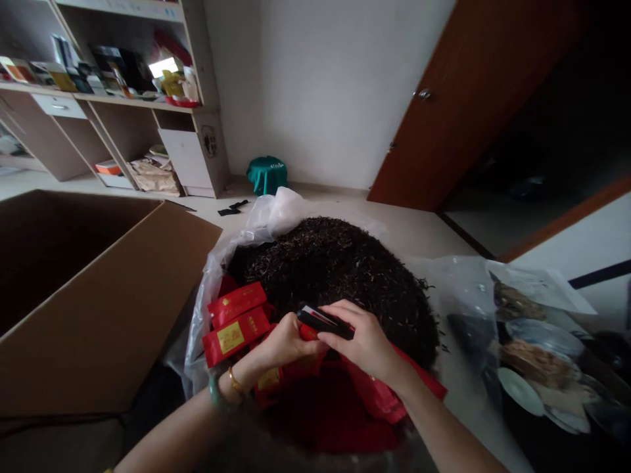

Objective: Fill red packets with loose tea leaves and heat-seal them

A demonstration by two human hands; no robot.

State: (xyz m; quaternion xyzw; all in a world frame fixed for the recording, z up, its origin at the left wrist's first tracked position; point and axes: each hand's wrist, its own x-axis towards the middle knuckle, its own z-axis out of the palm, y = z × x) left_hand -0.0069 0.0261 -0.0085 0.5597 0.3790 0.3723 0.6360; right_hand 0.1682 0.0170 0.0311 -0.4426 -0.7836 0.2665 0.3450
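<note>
My right hand [367, 336] is closed around a black stapler [320, 320], which points left across the fingers of my left hand [290, 343]. That left hand pinches a red packet [308, 332], mostly hidden by my fingers and the stapler. Beyond both hands rises a big heap of dark, loose leaves like tea [340, 263]. Left of my left wrist, red packets with gold labels [235, 338] lie on the near side of the heap. Further red packets [377, 394] lie below my right hand.
A clear plastic bag [202, 309] surrounds the heap. To the left stands an open cardboard box [148, 289]. At right, a pale bowl [521, 391] sits among bagged dry goods. Behind are a teal-covered bin or stool [267, 175], a shelf unit [190, 151] and a brown door [444, 105].
</note>
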